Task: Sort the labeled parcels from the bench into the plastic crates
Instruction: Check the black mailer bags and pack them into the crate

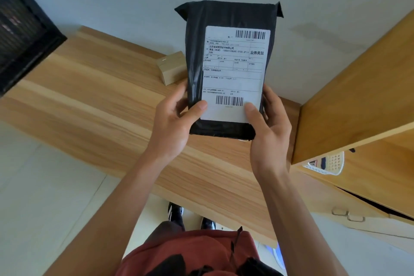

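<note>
A black parcel (226,69) is held upright above the tabletop (94,96), its white label (234,74) (barcodes at top and bottom) turned to the camera. Its lower corners are pinched by both grips: left hand (172,123) and right hand (266,132), thumbs pressed on the label. A small box (171,67) sits on the tabletop behind; a black crate (20,31) stands at far left.
</note>
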`<state>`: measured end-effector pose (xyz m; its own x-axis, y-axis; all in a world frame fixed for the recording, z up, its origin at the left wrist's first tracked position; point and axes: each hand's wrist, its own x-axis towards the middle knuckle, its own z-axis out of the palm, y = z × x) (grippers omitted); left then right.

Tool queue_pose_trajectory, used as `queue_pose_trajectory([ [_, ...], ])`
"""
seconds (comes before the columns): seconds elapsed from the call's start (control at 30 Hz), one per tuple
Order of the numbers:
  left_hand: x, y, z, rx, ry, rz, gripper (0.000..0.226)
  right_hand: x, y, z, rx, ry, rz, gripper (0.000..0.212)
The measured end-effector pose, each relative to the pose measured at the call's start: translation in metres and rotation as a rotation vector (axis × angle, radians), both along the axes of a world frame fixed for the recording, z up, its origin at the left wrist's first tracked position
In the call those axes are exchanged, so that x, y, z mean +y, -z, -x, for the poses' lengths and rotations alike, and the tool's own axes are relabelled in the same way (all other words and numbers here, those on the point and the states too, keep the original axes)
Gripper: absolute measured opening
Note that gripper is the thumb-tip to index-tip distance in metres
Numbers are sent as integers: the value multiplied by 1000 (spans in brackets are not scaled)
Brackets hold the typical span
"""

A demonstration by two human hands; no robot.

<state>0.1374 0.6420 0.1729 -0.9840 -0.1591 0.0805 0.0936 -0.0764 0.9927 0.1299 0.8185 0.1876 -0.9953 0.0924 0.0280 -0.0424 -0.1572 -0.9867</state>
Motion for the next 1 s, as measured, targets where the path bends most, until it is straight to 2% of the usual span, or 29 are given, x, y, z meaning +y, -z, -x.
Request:
queue_pose_trajectory([
  [0.1,-3,-1,-14,0,-76,57,29,-5,3,0,8,-80,-10,45],
  [0.4,-60,-2,-62,-76,-391,111,38,-83,17,0,-10,-347,-47,47],
  [0.57,-125,-4,-90,-79,-590,96,40,-165,13,-2,46,-528,-57,48],
  [0.8,-256,-6,-142,-67,-837,137,42,-318,10,-31,70,-720,-62,51],
  [1.0,-354,-4,-183,-97,-911,167,40,-422,5,-62,70,-811,-35,50],
])
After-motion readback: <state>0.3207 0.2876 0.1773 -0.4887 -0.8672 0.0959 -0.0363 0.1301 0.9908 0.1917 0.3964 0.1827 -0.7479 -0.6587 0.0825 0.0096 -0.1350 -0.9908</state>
